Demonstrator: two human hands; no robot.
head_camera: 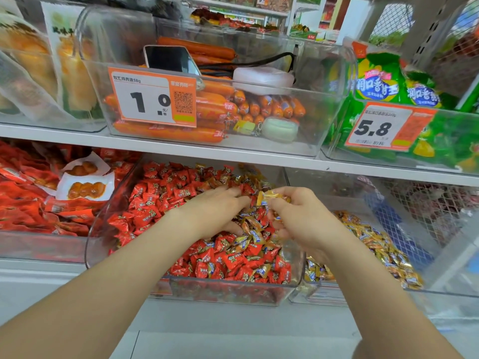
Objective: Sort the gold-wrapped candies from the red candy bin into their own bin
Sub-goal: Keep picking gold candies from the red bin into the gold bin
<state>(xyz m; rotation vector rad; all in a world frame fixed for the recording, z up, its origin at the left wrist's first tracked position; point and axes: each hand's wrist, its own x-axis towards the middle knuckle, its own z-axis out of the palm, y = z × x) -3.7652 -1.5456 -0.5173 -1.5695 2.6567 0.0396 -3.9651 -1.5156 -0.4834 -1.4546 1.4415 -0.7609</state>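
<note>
Several gold-wrapped candies [269,197] sit pinched in the right grip [298,216]; left grip [215,211] lies open.

We are looking from head height, forward and down, at the shelves [181,149] standing close before us. The wide-angle view is taking in two shelf levels, with the red candy bin [228,291] sitting nearest, low and central.

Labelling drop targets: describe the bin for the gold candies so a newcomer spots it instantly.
Look at the lower shelf, under the sausages. Right of the red candy bin sits another clear bin. It alone holds only gold candies, in a thin layer.
</note>
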